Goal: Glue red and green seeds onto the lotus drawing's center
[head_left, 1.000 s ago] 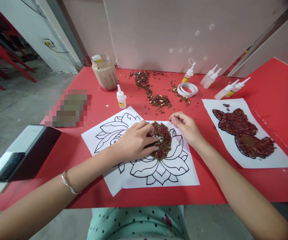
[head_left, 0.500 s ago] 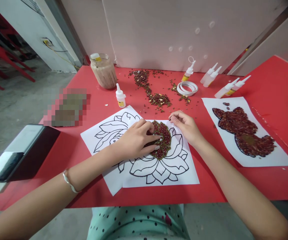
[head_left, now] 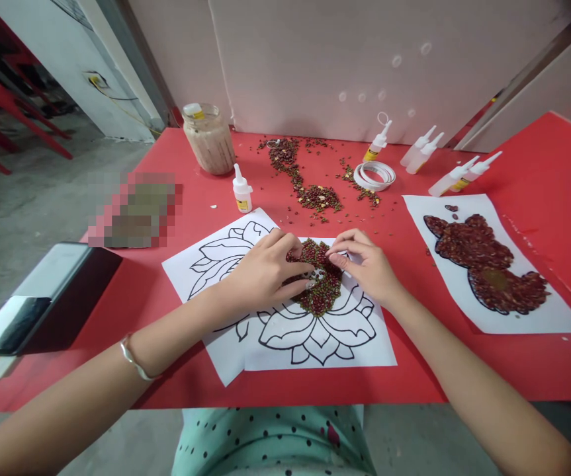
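- Bench [head_left: 553, 165], red, carries everything and runs from my lap to the pale board at the back.
- Two white flower sheets overlap in front of me. The front sheet [head_left: 315, 337] lies on top, and the back sheet [head_left: 216, 258] shows out to its left.
- Another white sheet with a finished bean picture [head_left: 488, 264] lies to my right, well apart from the flower sheets.
- A dark box [head_left: 57, 291] sits at the bench's left edge.
- My left hand [head_left: 260, 277] rests on the front sheet. Its fingers [head_left: 295, 268] are close together and slightly bent, with the tips pressed onto the left edge of the bean patch.
- My right hand [head_left: 369, 268] rests on the same sheet, on the patch's right side. Thumb and forefinger are drawn together at the patch's upper right edge, and I cannot tell whether a bean sits between them.
- The bean patch [head_left: 322, 294], dark red and green, fills the middle of the front flower, between my two hands.
- A glass jar [head_left: 209, 139] stands at the back left.
- Loose beans [head_left: 317, 197] trail across the bench beyond the sheets.
- A white tape roll [head_left: 374, 176] lies flat just right of the loose beans.
- A small glue bottle [head_left: 241, 190] stands upright near the back sheet's far corner.
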Available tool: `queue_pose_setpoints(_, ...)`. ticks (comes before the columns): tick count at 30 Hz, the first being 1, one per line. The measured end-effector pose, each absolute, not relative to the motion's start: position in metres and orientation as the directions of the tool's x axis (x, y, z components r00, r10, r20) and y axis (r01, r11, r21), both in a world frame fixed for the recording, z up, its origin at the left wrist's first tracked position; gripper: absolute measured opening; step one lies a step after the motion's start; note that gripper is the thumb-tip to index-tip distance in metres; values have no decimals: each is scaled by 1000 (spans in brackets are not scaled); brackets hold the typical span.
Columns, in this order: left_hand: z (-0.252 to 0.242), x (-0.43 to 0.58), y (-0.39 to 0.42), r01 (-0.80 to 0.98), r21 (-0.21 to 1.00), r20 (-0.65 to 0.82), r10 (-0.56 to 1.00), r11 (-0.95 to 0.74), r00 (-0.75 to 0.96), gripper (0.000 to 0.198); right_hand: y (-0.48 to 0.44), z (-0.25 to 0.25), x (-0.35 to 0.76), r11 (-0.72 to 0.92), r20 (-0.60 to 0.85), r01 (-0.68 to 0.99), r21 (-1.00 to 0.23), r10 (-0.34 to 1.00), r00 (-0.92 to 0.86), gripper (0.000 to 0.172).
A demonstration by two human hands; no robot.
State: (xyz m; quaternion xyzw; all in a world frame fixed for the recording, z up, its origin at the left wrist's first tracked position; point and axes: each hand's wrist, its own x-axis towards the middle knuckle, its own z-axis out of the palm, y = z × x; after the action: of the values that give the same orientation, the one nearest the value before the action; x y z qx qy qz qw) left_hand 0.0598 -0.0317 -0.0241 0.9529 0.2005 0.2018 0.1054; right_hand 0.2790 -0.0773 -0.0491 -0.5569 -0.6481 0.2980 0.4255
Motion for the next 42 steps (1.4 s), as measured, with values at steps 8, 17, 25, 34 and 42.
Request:
queue_pose_setpoints(8, -24, 49, -32, 356, 289, 347, 444, -889, 826, 29, -84, -58, 272, 227, 218, 561, -796, 972, -84, 8)
queue_pose_setpoints(17, -23, 45, -32, 376, 299, 347, 467, -877, 813, 28, -85, -58, 271, 238, 229, 630, -740, 969, -97, 8)
queue_pose_setpoints(25, -23, 44, -31, 385, 321, 331, 483, -865, 810, 28, -84, -60, 272, 269, 278, 637, -723, 957, -89, 8)
queue_pose_setpoints(34, -24, 45, -31, 383, 333, 332, 488, -861, 807, 27, -85, -60, 272, 295, 306, 651, -700, 947, -100, 9)
queue_pose_setpoints(42, -25, 44, -30, 375, 309, 355, 472, -874, 807, 27, -86, -61, 271, 328, 331, 680, -655, 934, -132, 9)
